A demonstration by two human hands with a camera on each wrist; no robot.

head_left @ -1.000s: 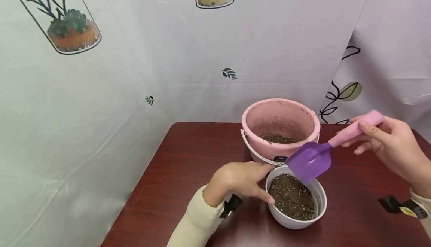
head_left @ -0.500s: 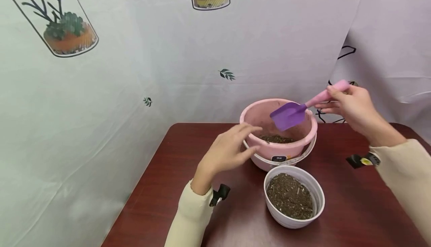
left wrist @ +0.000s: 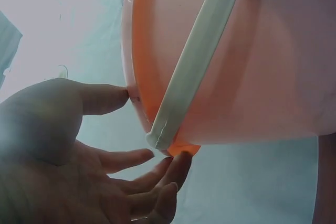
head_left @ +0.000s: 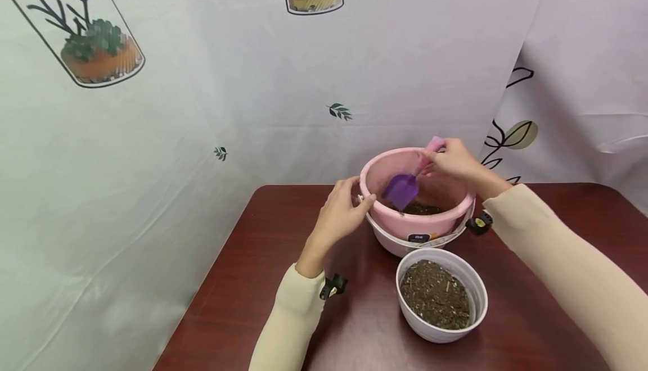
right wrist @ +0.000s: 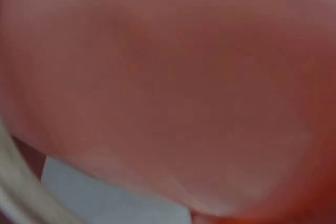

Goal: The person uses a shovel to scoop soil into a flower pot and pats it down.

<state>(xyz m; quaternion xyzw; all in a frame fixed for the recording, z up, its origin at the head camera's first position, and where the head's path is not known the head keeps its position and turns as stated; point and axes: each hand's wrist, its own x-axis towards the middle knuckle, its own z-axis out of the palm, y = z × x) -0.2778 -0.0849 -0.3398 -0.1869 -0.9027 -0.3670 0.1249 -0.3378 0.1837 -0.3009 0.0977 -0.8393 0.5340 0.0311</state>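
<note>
In the head view my right hand point(head_left: 452, 160) grips the pink handle of a purple trowel point(head_left: 402, 190). The trowel's blade points down inside the pink bucket point(head_left: 415, 226), close over the dark soil point(head_left: 417, 208) at its bottom. On the bucket's left side my left hand point(head_left: 338, 213) rests its thumb and fingertips at the rim, by the end of the white bail handle point(left wrist: 194, 61). The left wrist view has these fingers point(left wrist: 131, 159) loosely bent against the rim. Bucket wall fills the right wrist view, where the right hand does not show.
A white pot point(head_left: 482, 298) with soil point(head_left: 436, 295) in it stands just in front of the bucket. Both are on a dark red-brown wooden table point(head_left: 283, 236). A pale curtain point(head_left: 253, 78) with plant prints hangs behind and to the left.
My left hand has left the white pot's rim and moved up to the bucket's rim. My right hand has carried the trowel from over the pot, leftward and down into the bucket.
</note>
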